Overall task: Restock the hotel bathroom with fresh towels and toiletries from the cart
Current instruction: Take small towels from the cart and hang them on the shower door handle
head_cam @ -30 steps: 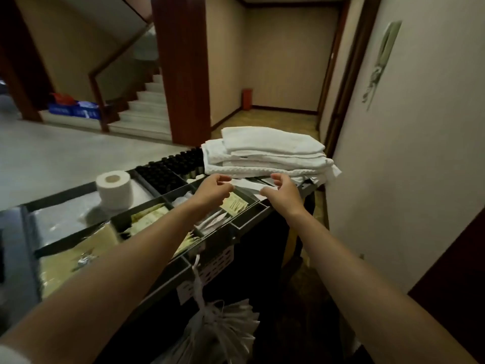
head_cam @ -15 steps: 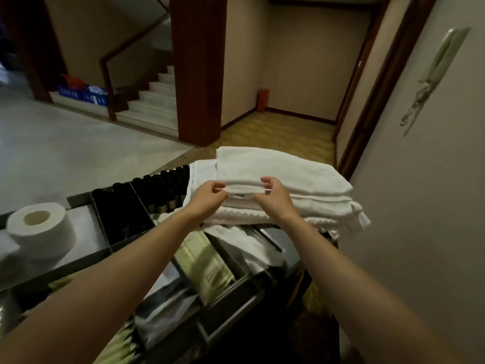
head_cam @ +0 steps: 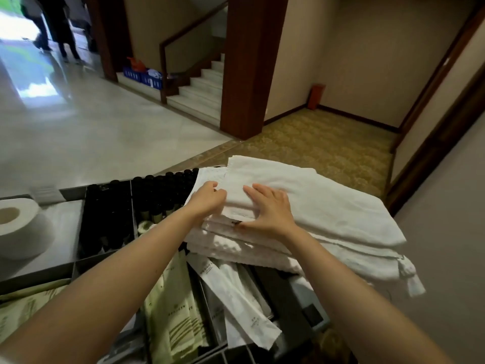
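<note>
- The stack of towels (head_cam: 341, 248) sits on the far right end of the cart (head_cam: 73, 266), overhanging the compartments on its near side, as it did a second ago.
- The left hand (head_cam: 207, 198) is at the left near corner of the top towel (head_cam: 328, 203), its fingers curled and pinching the edge. Half a second ago it pinched the same edge nearer the middle.
- The right hand (head_cam: 267, 208) has changed most. It pinched the near edge before, and it now lies flat on the top towel with fingers spread wide and the thumb against the near fold.
- A second ago both hands were lower, at the sachet compartments under the stack.
- The view has moved closer and swung left. The wall ornament on the right is gone from sight, and people (head_cam: 57, 27) standing at the far left have come into view.
- The toilet roll (head_cam: 21, 229) stands at the left end of the cart, the dark bottles (head_cam: 112, 214) right of it.
- Green sachets (head_cam: 170, 311) and white sachets (head_cam: 236, 292) lie in the near compartments, under the forearms.
</note>
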The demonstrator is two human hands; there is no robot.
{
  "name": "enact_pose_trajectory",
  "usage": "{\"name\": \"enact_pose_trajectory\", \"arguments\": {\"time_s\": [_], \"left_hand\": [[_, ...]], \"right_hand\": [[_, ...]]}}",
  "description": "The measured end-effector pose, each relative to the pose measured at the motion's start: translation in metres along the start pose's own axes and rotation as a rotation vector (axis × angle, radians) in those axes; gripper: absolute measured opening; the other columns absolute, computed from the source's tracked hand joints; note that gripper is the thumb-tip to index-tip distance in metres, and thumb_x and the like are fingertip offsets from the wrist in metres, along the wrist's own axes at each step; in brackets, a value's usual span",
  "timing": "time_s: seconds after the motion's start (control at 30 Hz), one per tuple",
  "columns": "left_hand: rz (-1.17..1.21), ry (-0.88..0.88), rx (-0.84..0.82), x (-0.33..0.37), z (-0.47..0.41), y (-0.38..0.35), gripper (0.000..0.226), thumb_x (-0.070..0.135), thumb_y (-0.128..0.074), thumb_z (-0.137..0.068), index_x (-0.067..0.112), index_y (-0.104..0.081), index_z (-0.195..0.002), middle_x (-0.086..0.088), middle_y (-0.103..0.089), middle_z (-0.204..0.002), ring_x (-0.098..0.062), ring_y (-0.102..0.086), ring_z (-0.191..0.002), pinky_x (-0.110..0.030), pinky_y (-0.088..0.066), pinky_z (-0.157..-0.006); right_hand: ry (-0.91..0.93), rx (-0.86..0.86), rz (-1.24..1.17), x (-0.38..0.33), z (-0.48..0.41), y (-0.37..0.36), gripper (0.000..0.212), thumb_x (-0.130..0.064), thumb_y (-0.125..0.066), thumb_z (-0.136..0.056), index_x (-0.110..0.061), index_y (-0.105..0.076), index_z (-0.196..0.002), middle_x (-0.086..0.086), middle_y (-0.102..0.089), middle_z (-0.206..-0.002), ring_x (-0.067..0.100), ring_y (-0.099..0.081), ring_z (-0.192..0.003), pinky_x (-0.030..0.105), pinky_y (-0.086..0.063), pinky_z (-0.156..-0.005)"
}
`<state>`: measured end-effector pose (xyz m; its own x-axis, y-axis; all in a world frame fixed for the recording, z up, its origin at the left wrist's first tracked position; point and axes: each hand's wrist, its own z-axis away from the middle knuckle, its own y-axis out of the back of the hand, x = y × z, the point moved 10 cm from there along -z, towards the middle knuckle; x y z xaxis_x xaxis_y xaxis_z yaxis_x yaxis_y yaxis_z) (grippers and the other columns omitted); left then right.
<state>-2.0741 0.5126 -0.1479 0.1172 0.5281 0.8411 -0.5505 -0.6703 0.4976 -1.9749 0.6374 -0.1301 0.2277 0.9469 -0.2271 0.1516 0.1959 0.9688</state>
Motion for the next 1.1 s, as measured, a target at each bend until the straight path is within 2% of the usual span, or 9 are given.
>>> {"name": "enact_pose_trajectory", "arguments": {"time_s": [0.07,0.13,0.23,0.37,0.47,0.67,0.87,1.0,1.1], "left_hand": [[0.046,-0.024,0.009,0.005,-0.004,-0.001,0.029,0.022,-0.04,-0.097,0.017,-0.058,-0.119,-0.008,-0.056,-0.118,-0.026,-0.053,-0.108,-0.033,-0.042,-0.086],[0.097,-0.054,0.012,0.015,-0.007,-0.003,0.021,0.021,-0.038,-0.097,0.018,-0.05,-0.08,-0.009,-0.049,-0.084,-0.024,-0.047,-0.08,-0.033,-0.035,-0.069],[0.229,-0.017,0.004,0.019,-0.013,-0.003,0.028,0.035,-0.035,-0.102,0.016,-0.053,-0.096,-0.003,-0.054,-0.084,-0.021,-0.051,-0.08,-0.033,-0.038,-0.072],[0.396,0.004,-0.034,0.028,-0.014,-0.01,0.043,0.044,-0.023,-0.105,0.018,-0.057,-0.105,-0.006,-0.065,-0.084,-0.016,-0.052,-0.069,-0.028,-0.038,-0.061],[0.446,-0.024,-0.029,0.042,-0.011,-0.017,0.04,0.039,-0.021,-0.106,0.024,-0.056,-0.091,-0.008,-0.067,-0.09,-0.02,-0.056,-0.08,-0.031,-0.044,-0.072],[0.498,-0.024,0.004,0.045,-0.012,-0.018,0.036,0.036,-0.033,-0.103,0.015,-0.062,-0.096,-0.01,-0.067,-0.087,-0.024,-0.062,-0.084,-0.03,-0.045,-0.069],[0.536,-0.03,0.043,0.044,-0.007,-0.011,0.038,0.037,-0.029,-0.105,0.014,-0.059,-0.109,-0.009,-0.067,-0.105,-0.023,-0.064,-0.098,-0.039,-0.051,-0.091],[0.525,-0.018,0.031,0.042,-0.002,-0.01,0.036,0.035,-0.03,-0.105,0.014,-0.059,-0.11,-0.009,-0.066,-0.103,-0.021,-0.061,-0.096,-0.038,-0.05,-0.094],[0.501,-0.022,0.028,0.039,0.004,-0.008,0.031,0.031,-0.03,-0.104,0.016,-0.057,-0.105,-0.01,-0.061,-0.102,-0.021,-0.058,-0.095,-0.034,-0.049,-0.088]], "right_hand": [[0.002,0.033,0.019,0.006,-0.001,0.002,0.092,-0.081,-0.046,-0.068,-0.043,-0.028,-0.15,-0.008,-0.027,-0.158,0.02,-0.024,-0.141,0.039,-0.013,-0.111],[-0.01,0.092,-0.004,0.013,-0.003,0.007,0.068,-0.066,-0.05,-0.081,-0.047,-0.037,-0.145,-0.012,-0.037,-0.151,0.018,-0.032,-0.135,0.035,-0.016,-0.105],[-0.064,0.175,-0.105,0.018,-0.012,0.017,0.042,-0.04,-0.053,-0.087,-0.04,-0.059,-0.128,-0.011,-0.056,-0.13,0.018,-0.045,-0.121,0.032,-0.022,-0.09],[-0.259,0.253,-0.483,0.045,-0.019,0.028,0.036,-0.043,-0.045,-0.082,-0.023,-0.067,-0.101,0.004,-0.072,-0.104,0.031,-0.063,-0.101,0.042,-0.047,-0.085],[-0.293,0.272,-0.702,0.054,-0.016,0.028,0.036,-0.05,-0.047,-0.076,-0.027,-0.065,-0.097,-0.001,-0.071,-0.099,0.027,-0.064,-0.096,0.052,-0.051,-0.086],[-0.288,0.234,-0.573,0.049,-0.01,0.021,0.041,-0.058,-0.054,-0.068,-0.03,-0.063,-0.096,-0.005,-0.072,-0.094,0.022,-0.065,-0.093,0.044,-0.052,-0.085],[-0.211,0.23,-0.081,0.021,-0.018,0.022,0.06,-0.064,-0.065,-0.061,-0.037,-0.058,-0.114,-0.008,-0.059,-0.111,0.018,-0.056,-0.104,0.037,-0.04,-0.084],[-0.217,0.223,0.042,0.014,-0.017,0.02,0.042,-0.027,-0.062,-0.079,-0.029,-0.057,-0.121,-0.005,-0.047,-0.136,0.023,-0.045,-0.121,0.04,-0.034,-0.09],[-0.227,0.256,-0.015,0.012,-0.013,0.027,0.036,-0.007,-0.05,-0.078,-0.025,-0.059,-0.108,-0.002,-0.063,-0.118,0.026,-0.05,-0.113,0.039,-0.034,-0.082]]}}
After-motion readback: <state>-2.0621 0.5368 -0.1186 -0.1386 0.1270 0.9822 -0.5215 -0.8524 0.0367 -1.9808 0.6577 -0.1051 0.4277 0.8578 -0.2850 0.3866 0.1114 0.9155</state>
